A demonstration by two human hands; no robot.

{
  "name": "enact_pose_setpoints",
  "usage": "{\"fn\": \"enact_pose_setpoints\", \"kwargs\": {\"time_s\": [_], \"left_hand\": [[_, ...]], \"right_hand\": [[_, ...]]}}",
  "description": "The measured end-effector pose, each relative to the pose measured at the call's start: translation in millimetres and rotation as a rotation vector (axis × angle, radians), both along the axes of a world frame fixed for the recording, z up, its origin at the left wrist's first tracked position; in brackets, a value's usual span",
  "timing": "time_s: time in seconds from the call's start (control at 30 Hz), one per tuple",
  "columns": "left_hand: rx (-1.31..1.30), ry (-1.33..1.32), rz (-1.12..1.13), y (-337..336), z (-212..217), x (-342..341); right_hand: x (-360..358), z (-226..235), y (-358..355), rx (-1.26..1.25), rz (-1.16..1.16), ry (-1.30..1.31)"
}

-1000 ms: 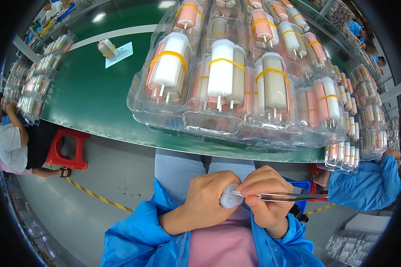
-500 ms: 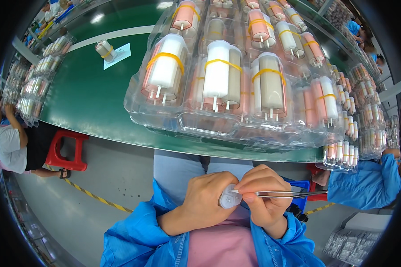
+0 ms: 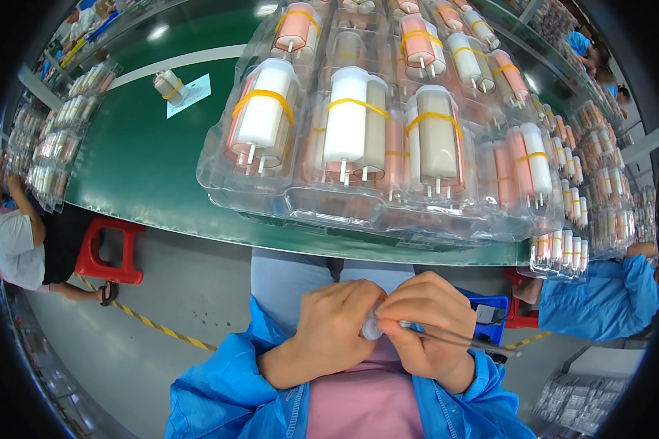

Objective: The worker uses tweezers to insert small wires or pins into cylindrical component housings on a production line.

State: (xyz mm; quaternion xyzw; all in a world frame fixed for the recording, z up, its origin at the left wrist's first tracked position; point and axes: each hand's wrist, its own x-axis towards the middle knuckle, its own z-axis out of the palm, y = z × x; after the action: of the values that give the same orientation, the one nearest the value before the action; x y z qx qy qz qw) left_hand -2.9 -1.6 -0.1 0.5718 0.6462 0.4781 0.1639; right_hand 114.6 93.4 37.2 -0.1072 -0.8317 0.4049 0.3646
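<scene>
Right now both my hands meet at the lower centre of the frame. My left hand (image 3: 324, 320) is curled closed around a small translucent round-ended piece (image 3: 370, 327), whose pale end pokes out on the right side of my fist. My right hand (image 3: 430, 328) is pinched narrow on a pair of metal tweezers (image 3: 458, 339), its fingertips up against that piece; the shanks slant off toward the lower right, and the tips are hidden, so I cannot tell what they grip.

Above my hands, from the centre to the upper right, a clear plastic tray (image 3: 329, 208) sits on the green table (image 3: 135, 172), loaded with white, grey and pink cylinder bundles (image 3: 345, 121) bound by yellow rubber bands (image 3: 359, 106). One banded bundle (image 3: 170, 86) stands apart at the upper left, next to a pale paper slip (image 3: 196, 94).

A red stool (image 3: 128, 249) is at the left, and a blue bin (image 3: 498, 306) is just right of my right hand. Co-workers sit at the left edge (image 3: 15, 241) and right edge (image 3: 593, 301).
</scene>
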Motion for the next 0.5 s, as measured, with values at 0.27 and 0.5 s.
{"fn": "enact_pose_setpoints", "kwargs": {"time_s": [0.27,0.5], "left_hand": [[0.000,-0.232,-0.035,-0.7,7.3,0.1],[-0.024,-0.290,-0.050,-2.2,9.1,0.3]], "right_hand": [[8.9,-12.0,0.4,-0.295,0.004,0.137],[6.1,-12.4,-0.6,-0.234,0.028,0.141]]}}
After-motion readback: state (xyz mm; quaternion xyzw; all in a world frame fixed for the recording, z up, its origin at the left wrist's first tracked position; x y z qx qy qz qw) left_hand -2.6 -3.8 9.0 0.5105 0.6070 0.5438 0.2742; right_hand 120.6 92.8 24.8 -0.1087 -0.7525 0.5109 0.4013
